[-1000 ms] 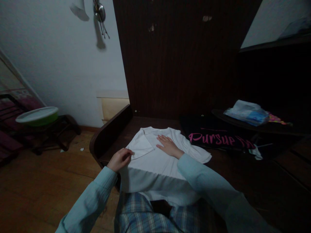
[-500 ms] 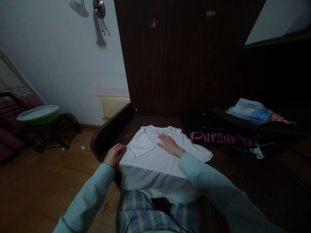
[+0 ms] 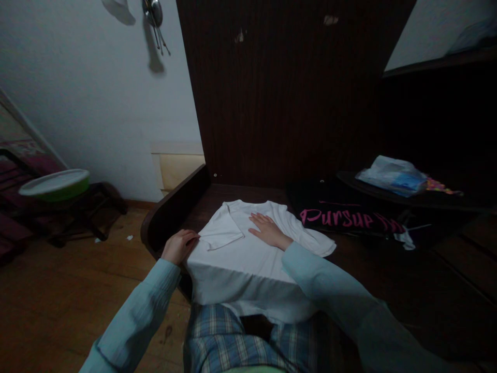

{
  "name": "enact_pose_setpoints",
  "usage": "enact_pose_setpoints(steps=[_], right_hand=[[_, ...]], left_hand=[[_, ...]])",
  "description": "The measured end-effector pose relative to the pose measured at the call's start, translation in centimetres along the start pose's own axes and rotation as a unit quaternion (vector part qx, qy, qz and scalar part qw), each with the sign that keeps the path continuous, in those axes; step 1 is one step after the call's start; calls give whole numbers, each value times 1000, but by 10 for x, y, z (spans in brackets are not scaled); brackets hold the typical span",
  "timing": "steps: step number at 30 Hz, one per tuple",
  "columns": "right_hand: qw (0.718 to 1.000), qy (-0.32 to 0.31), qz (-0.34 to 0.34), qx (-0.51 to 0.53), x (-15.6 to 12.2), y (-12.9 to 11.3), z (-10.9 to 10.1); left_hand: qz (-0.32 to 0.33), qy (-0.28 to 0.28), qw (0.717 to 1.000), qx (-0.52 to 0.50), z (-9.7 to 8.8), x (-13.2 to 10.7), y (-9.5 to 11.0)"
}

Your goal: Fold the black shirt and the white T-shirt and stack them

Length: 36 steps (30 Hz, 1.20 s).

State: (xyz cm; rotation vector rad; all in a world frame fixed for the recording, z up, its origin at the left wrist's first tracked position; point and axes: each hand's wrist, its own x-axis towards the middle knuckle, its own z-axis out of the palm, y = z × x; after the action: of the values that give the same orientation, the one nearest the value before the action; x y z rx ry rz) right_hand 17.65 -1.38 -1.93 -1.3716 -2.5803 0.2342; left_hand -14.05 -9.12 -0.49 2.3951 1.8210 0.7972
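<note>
A white T-shirt point(image 3: 236, 259) lies spread over the dark wooden surface point(image 3: 217, 194), its lower part hanging over the front edge toward my lap. Its left sleeve is folded inward across the body, while the right sleeve stretches out to the side. My left hand point(image 3: 180, 245) pinches the shirt's left edge, just below the folded sleeve. On the upper chest of the shirt, my right hand point(image 3: 267, 231) rests flat with its fingers stretched out.
A black cloth with pink lettering point(image 3: 351, 220) lies right of the shirt. Beyond it, a plastic-wrapped packet point(image 3: 392, 176) sits on a dark shelf. A raised wooden side rail point(image 3: 171, 202) borders the left. A green basin point(image 3: 58, 186) stands on a stool by the wall.
The whole view has shifted slightly. Both hands keep the same places on the shirt; the left fingers look a little more closed at its edge.
</note>
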Motion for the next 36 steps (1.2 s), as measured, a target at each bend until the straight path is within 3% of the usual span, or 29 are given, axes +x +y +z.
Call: enact_pose_setpoints(steps=[3,6,9,14,19,24,29,36], right_hand=[[1000,1,0,3,0,0,0],[1000,1,1,3,0,0,0],[1000,2,1,2,-1,0,0],[1000,-1,5,4,-1,-2,-2],[1000,-1,-1,6,-1,-2,-3],[1000,-4,-1,5,-1,-3,-5],[1000,-3,-5,5,2,-5,-4],[1000,-2,-14,14,7,-6,-1]], left_hand=[[-33,-41,999,-11,-8,7,-2],[-10,-96,994,-59,-20,26,5],[27,-88,993,-78,-22,61,21],[88,-127,987,-42,8,135,39],[107,-167,980,-2,44,183,28],[100,-200,974,44,57,196,3],[89,-219,968,87,57,198,-15],[39,-180,970,156,49,193,-18]])
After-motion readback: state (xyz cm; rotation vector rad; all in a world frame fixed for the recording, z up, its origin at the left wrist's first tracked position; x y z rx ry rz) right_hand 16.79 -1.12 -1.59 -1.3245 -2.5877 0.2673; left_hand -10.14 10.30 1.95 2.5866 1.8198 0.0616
